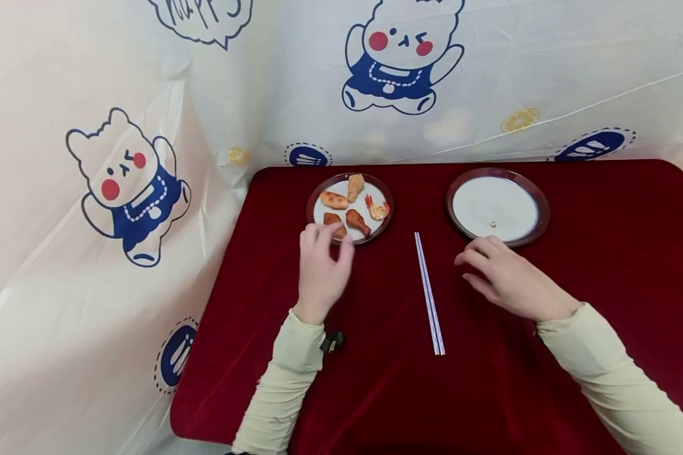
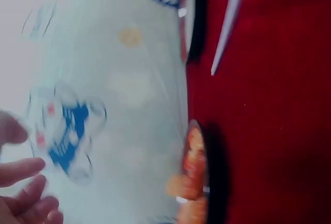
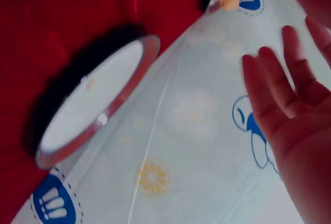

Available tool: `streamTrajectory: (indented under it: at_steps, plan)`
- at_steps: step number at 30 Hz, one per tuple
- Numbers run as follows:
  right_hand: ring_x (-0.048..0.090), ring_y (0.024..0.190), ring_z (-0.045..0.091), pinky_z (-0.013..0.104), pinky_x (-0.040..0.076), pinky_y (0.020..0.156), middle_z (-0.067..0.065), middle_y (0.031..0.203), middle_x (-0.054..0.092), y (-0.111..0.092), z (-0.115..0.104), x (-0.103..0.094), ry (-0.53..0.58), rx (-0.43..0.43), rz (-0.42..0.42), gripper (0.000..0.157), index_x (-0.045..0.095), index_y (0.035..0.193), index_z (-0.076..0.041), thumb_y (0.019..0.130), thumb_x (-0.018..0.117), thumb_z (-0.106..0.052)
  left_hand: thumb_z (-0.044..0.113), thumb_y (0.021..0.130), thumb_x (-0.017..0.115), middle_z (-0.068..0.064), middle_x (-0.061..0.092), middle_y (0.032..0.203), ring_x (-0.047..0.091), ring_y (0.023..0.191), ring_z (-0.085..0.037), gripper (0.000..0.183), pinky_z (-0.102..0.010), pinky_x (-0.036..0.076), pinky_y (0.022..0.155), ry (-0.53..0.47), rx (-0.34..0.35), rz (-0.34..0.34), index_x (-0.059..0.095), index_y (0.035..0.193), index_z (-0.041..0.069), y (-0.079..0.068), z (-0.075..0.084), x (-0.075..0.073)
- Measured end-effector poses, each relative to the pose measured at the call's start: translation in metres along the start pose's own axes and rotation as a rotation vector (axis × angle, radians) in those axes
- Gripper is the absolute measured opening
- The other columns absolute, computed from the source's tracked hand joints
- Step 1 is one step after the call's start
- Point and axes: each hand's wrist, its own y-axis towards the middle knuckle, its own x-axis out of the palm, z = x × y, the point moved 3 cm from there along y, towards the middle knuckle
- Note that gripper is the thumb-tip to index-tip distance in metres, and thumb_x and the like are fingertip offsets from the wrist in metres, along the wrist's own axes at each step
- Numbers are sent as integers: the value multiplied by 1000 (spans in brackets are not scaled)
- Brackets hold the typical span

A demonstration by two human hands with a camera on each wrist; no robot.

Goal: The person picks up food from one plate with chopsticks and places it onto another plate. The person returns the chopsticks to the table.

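Observation:
My left hand [image 1: 326, 272] is near the front edge of a dark-rimmed plate [image 1: 388, 201], holding nothing, its fingers loosely bent. On this plate are a shrimp [image 1: 377, 208], a browned drumstick [image 1: 357, 222], a paler drumstick [image 1: 355, 187], a golden oval piece [image 1: 334, 200] and a brown piece [image 1: 331, 218] partly covered by my fingertips. My right hand [image 1: 515, 279] hovers by the near side of a second plate [image 1: 492, 196], which bears a small crumb [image 1: 493, 224]. The right wrist view shows this hand [image 3: 295, 105] with fingers extended and nothing gripped.
A pair of pale patterned chopsticks [image 1: 429, 294] lies lengthwise between my hands on the dark red tablecloth [image 1: 375, 379]. A white curtain [image 1: 296, 82] with cartoon bears and orange slices hangs behind and to the left of the table.

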Motion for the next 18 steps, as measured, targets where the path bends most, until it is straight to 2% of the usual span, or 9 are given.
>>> streamTrajectory:
  at_steps: [2, 4, 6, 8, 12, 15, 18]
  plan:
    - [50, 91, 16, 28, 45, 77, 0, 93, 55, 0, -2, 8, 13, -54, 27, 22, 65, 95, -12, 78, 72, -1, 13, 93, 56, -8, 59, 81, 51, 71, -21, 21, -26, 44, 63, -116, -108, 74, 70, 107, 6, -2, -15, 0]
    - [49, 87, 15, 27, 44, 74, -2, 88, 53, 1, -4, 15, 28, -74, 35, 22, 64, 89, -15, 76, 71, 2, 12, 95, 54, -5, 58, 68, 50, 56, -15, 20, -22, 42, 52, -216, -237, 99, 70, 106, 6, -6, -30, 2]
    - [49, 85, 14, 26, 44, 72, -3, 85, 51, 1, -7, 24, 41, -72, 14, 22, 64, 84, -16, 75, 72, 2, 14, 97, 53, -3, 56, 61, 49, 49, -12, 21, -20, 43, 47, -319, -379, 90, 67, 110, 6, -10, -45, 8]
    - [49, 83, 12, 26, 47, 70, -4, 81, 52, 1, -9, 34, 51, -51, -42, 19, 66, 83, -16, 76, 74, -1, 15, 97, 52, -1, 56, 61, 51, 46, -10, 25, -20, 46, 46, -421, -531, 63, 63, 117, 4, -14, -60, 16]
    - [53, 80, 7, 26, 50, 68, -8, 82, 58, 0, -16, 55, 124, 54, -243, 9, 69, 87, -17, 81, 74, -13, 17, 98, 51, -1, 59, 66, 55, 46, -11, 36, -22, 52, 45, -572, -791, -10, 51, 131, 2, -20, -82, 29]
    - [54, 74, 4, 23, 49, 65, -10, 81, 61, 0, -18, 65, 222, 175, -353, 9, 69, 94, -16, 86, 70, -16, 20, 99, 48, -3, 62, 73, 58, 49, -13, 40, -24, 54, 47, -622, -895, -73, 42, 137, 6, -21, -91, 36]
    - [50, 63, 1, 20, 44, 58, -12, 72, 60, 1, -18, 71, 305, 290, -381, 11, 67, 98, -15, 88, 68, -19, 22, 100, 46, -7, 64, 79, 62, 53, -15, 45, -27, 58, 51, -668, -931, -118, 33, 142, 9, -20, -96, 43]
